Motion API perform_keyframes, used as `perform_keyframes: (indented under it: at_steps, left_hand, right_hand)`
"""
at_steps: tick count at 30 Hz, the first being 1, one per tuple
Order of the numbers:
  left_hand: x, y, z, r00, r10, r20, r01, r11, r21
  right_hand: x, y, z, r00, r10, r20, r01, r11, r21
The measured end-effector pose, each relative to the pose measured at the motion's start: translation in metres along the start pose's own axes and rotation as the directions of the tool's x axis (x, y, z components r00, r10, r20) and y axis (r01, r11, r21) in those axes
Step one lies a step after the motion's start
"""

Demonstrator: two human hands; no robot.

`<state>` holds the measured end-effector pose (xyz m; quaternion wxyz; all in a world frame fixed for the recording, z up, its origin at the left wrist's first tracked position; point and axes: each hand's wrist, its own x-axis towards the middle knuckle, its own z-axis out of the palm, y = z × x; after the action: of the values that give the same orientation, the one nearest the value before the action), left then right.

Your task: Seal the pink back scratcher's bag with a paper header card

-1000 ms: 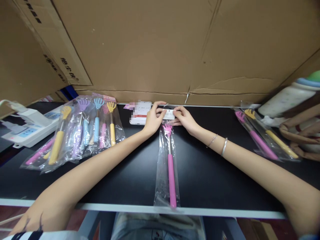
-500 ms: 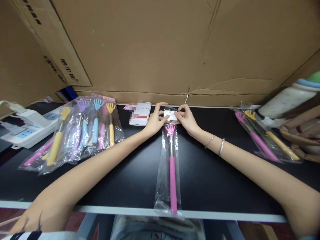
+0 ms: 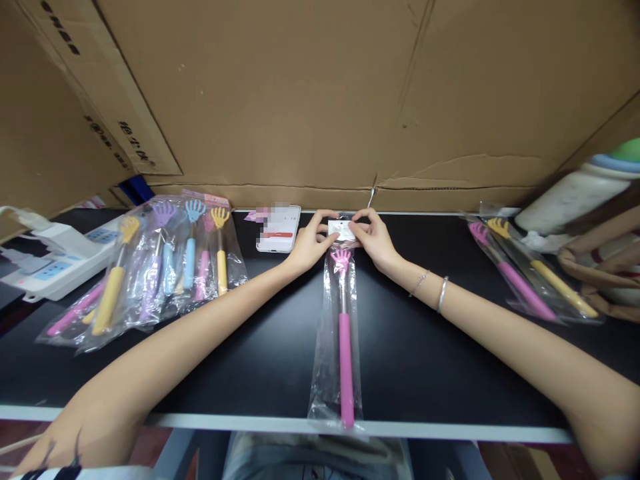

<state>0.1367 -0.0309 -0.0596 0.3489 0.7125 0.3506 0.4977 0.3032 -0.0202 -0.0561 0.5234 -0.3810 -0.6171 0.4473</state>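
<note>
While the left hand (image 3: 312, 241) and right hand (image 3: 373, 239) pinch a white card (image 3: 341, 231) at mid-frame, a clear bag (image 3: 324, 367) encloses a pink back scratcher (image 3: 346, 367) at lower center, with other bagged scratchers (image 3: 109, 303) at far left and a phone (image 3: 279, 241) nearby.

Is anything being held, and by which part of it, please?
The left hand and right hand hold the white card by both sides, near the pink scratcher.
</note>
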Motion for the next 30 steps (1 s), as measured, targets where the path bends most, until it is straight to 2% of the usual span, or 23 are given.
perform_keyframes:
  at_steps: [10, 17, 21, 30]
  left_hand:
    - [-0.0005, 0.0011, 0.0005, 1.0, -0.004, -0.018, 0.004, 1.0, 0.002]
    - [0.0004, 0.0005, 0.0002, 1.0, 0.01, -0.018, -0.009, 0.999, 0.054]
    - [0.0003, 0.0015, 0.0002, 0.999, -0.029, -0.038, 0.033, 0.994, 0.1]
    - [0.0005, 0.0032, -0.0004, 0.996, -0.025, -0.085, 0.033, 0.995, 0.097]
  right_hand:
    - [-0.0007, -0.0011, 0.0007, 1.0, -0.012, 0.01, 0.013, 1.0, -0.015]
    - [-0.0024, -0.004, 0.0015, 0.992, -0.106, 0.069, 0.113, 0.987, -0.114]
    - [-0.0036, -0.0048, 0.0018, 0.99, -0.104, 0.095, 0.114, 0.988, -0.107]
    - [-0.0004, 0.0017, 0.0013, 0.968, -0.191, 0.162, 0.208, 0.973, -0.096]
